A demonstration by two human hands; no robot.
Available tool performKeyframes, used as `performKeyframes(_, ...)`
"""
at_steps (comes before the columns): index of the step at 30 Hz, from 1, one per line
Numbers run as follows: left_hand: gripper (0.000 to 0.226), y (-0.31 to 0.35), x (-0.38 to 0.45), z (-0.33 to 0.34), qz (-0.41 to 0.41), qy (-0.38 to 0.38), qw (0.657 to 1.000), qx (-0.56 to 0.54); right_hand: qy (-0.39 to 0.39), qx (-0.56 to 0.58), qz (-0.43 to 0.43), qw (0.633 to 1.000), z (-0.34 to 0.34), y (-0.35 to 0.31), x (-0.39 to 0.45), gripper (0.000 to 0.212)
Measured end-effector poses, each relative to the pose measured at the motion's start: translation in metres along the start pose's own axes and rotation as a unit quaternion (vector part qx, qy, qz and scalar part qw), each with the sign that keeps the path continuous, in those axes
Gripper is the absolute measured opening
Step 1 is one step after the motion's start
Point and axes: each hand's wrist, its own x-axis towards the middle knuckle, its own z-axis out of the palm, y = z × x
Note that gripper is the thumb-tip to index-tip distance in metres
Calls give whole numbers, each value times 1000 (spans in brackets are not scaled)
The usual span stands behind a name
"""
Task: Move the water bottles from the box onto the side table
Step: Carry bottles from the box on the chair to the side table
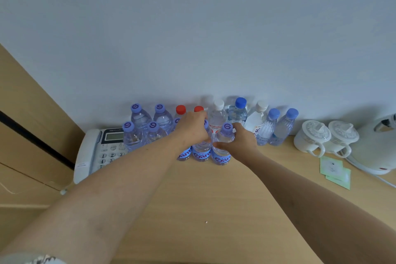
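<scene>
Both forearms are bare; a pale sleeve (34, 259) edge (grey with dark markings) shows at lower left.

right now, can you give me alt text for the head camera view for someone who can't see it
A person's left hand and right hand grip purple-capped water bottles in a cluster of upright bottles against a pale wall, on a wooden table. A white desk phone sits to the left; two lidded white cups and a white kettle stand to the right.
</scene>
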Motion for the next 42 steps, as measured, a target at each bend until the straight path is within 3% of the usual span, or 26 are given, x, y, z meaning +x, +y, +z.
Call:
performKeyframes(4,42,9,-3,-16,18,13,1000,7,32,-35,-7,999,-20,-7,-8,84)
performKeyframes(10,49,34,-14,-31,81,81,993,4,95,-92,-17,991,-56,-13,-36,84)
performKeyframes(17,60,100,-36,3,183,55,982,-8,184,-179,51,965,-106,33,-115,91)
performKeyframes(22,57,182,-70,36,275,5,961,8,236,-167,122,950,-154,82,-189,96)
performKeyframes(29,73,325,-144,85,400,-35,915,44,301,-157,236,911,-216,165,-313,100)
performKeyframes(42,82,590,-410,221,569,-136,810,35,370,-143,420,816,-320,348,-634,99)
